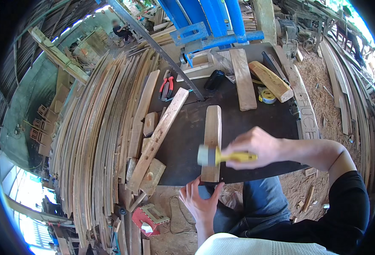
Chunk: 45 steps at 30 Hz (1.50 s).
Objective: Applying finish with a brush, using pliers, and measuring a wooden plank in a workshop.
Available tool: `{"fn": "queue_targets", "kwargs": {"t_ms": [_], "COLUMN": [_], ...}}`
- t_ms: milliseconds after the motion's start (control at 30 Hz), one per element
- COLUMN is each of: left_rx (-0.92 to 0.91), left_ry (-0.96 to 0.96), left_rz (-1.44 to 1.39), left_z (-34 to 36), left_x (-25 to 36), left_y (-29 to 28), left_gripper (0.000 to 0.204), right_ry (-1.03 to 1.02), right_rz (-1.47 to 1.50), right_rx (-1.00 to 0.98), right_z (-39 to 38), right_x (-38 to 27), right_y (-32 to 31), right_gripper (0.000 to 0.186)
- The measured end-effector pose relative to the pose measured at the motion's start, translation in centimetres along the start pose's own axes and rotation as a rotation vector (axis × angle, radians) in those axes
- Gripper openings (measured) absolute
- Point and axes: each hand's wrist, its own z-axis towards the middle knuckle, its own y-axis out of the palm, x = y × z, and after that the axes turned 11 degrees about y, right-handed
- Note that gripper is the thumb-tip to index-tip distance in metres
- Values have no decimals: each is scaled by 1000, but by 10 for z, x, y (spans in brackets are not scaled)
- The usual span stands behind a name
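A short wooden board (213,127) lies lengthwise on the dark tabletop (176,142), its near end at the table's front edge. My left hand (201,203) grips that near end, with the thumb at the right corner and the fingers at the left. My right hand (255,146), slightly blurred, is closed round the yellow handle of a flat paintbrush (215,156). The pale bristles point left, and the brush crosses the lower half of the board. Whether the bristles touch the wood I cannot tell.
A saw blade (170,63) slants down into the tabletop beyond the board, near a blue metal frame (208,25). Red-handled pliers (166,87), a yellow tape measure (267,95) and loose wood pieces (243,80) surround it. Long planks (98,131) stand stacked at left.
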Motion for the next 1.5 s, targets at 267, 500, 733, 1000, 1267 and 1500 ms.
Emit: {"fn": "queue_targets", "kwargs": {"t_ms": [267, 500, 733, 1000, 1267, 1500], "left_rx": [160, 224, 132, 252, -200, -58], "left_ry": [68, 318, 453, 329, -25, 54], "left_rz": [-314, -1630, -1793, -1584, -338, -289], "left_z": [9, 50, 80, 68, 22, 12], "left_x": [22, 53, 53, 49, 14, 4], "left_y": [-47, -104, -119, -103, -53, -31], "left_gripper": [23, 15, 20, 28, 60, 66], "right_ry": [42, -125, 181, 48, 57, 121], "right_rz": [-136, 104, -92, 118, 319, 14], "right_rx": [256, -91, 128, -95, -255, -87], "right_z": [6, 4, 8, 7, 2, 9], "right_x": [27, 9, 14, 12, 10, 8], "right_y": [-17, 4, -20, -15, -15, -20], "right_gripper": [23, 29, 28, 26, 18, 18]}}
